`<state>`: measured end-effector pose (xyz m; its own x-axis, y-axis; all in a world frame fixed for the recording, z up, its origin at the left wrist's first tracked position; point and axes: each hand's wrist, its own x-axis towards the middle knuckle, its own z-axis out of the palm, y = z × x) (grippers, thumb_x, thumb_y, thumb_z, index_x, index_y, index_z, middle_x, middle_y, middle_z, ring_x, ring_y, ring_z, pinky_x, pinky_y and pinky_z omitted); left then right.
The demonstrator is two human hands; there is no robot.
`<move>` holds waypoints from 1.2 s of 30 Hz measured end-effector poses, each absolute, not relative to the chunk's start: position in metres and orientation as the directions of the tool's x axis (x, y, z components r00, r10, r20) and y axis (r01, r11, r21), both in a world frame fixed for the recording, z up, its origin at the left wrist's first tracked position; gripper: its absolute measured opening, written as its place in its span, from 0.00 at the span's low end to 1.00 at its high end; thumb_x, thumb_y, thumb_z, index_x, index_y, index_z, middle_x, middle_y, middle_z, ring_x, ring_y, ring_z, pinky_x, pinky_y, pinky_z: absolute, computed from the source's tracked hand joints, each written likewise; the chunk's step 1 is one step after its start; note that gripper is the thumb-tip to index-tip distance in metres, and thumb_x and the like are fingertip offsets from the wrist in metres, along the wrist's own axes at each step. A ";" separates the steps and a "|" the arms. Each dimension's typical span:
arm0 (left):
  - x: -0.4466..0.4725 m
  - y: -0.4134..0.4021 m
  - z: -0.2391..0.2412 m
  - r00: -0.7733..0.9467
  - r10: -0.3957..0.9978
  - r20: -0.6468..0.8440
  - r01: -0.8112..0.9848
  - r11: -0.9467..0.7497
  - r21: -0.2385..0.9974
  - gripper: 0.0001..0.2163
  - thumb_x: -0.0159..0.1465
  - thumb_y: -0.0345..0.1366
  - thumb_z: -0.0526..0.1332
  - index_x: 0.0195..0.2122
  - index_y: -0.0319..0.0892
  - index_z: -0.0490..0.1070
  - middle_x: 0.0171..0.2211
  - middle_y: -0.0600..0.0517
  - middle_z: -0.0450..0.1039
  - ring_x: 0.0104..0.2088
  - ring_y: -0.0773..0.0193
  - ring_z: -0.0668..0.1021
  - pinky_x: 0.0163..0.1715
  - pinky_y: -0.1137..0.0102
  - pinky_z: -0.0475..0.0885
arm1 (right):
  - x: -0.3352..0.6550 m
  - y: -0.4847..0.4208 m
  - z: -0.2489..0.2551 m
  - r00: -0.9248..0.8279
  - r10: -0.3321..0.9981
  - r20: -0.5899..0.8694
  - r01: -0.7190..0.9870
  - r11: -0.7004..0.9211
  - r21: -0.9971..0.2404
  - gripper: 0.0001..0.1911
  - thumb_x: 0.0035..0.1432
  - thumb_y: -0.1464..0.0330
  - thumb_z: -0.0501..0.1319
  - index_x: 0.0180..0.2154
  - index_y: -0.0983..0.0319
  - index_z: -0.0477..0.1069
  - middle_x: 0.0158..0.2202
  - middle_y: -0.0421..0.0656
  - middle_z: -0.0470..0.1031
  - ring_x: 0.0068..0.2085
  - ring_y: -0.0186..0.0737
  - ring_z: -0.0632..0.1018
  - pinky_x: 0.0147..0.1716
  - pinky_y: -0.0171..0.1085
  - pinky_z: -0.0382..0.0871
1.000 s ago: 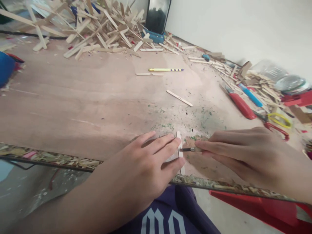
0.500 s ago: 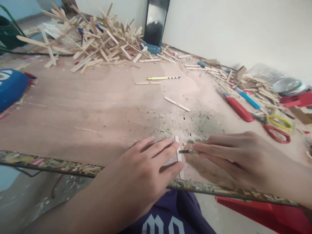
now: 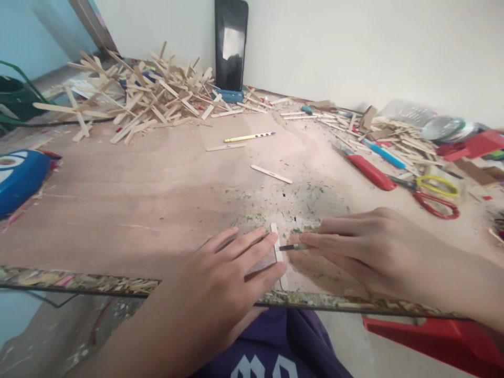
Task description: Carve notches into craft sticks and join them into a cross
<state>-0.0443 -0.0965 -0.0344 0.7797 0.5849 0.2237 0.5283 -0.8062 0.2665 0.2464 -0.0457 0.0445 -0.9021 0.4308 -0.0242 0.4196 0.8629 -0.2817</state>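
A pale popsicle stick [image 3: 274, 242] lies nearly upright in view on the wooden board, near its front edge. My left hand [image 3: 228, 270] pins it down, fingers spread, with a fingertip and the thumb on the stick. From the other side, my right hand [image 3: 350, 244] is closed around a slim craft knife [image 3: 289, 247]. The knife's dark tip points left and meets the stick at about its middle; whether it has cut in is too small to tell. My right fingers hide most of the handle.
Loose sticks are heaped [image 3: 149, 94] at the back left, beside a propped phone [image 3: 231, 47]. A yellow pencil [image 3: 249, 137] and single stick [image 3: 271, 174] lie ahead. On the right are a red-handled cutter [image 3: 372, 172], scissors [image 3: 437, 197] and plastic bottles [image 3: 444, 126]. Green scraps dot the board.
The camera view has shifted, so the board's contents appear further left. Both hands keep nearly the same places around the popsicle stick, and the knife tip remains at it.
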 end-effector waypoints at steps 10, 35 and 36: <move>-0.043 -0.098 -0.035 0.770 0.587 0.248 0.525 -0.805 0.274 0.24 0.72 0.43 0.73 0.68 0.50 0.73 0.73 0.48 0.72 0.72 0.51 0.75 0.69 0.51 0.70 | 0.247 -0.046 0.044 -0.901 0.431 -0.045 0.424 0.855 -0.300 0.19 0.84 0.68 0.49 0.55 0.65 0.78 0.43 0.46 0.81 0.38 0.38 0.79 0.35 0.39 0.65; -0.045 -0.097 -0.035 0.778 0.588 0.223 0.531 -0.804 0.268 0.23 0.74 0.44 0.70 0.69 0.51 0.71 0.75 0.48 0.70 0.74 0.52 0.72 0.69 0.50 0.68 | 0.256 -0.048 0.034 -0.863 0.504 0.024 0.476 0.829 -0.295 0.16 0.82 0.63 0.57 0.59 0.61 0.79 0.44 0.48 0.85 0.36 0.40 0.83 0.33 0.37 0.72; -0.045 -0.097 -0.035 0.778 0.587 0.224 0.531 -0.805 0.266 0.23 0.74 0.44 0.70 0.69 0.51 0.71 0.75 0.48 0.70 0.74 0.51 0.72 0.69 0.50 0.68 | 0.256 -0.048 0.033 -0.861 0.507 0.030 0.477 0.827 -0.297 0.17 0.81 0.63 0.57 0.60 0.61 0.80 0.43 0.48 0.85 0.36 0.40 0.83 0.33 0.37 0.72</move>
<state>-0.0448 -0.0968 -0.0350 0.7781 0.5870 0.2237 0.5307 -0.8048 0.2660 0.2555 -0.0481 0.0330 -0.8613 0.5072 0.0304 0.4767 0.8273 -0.2971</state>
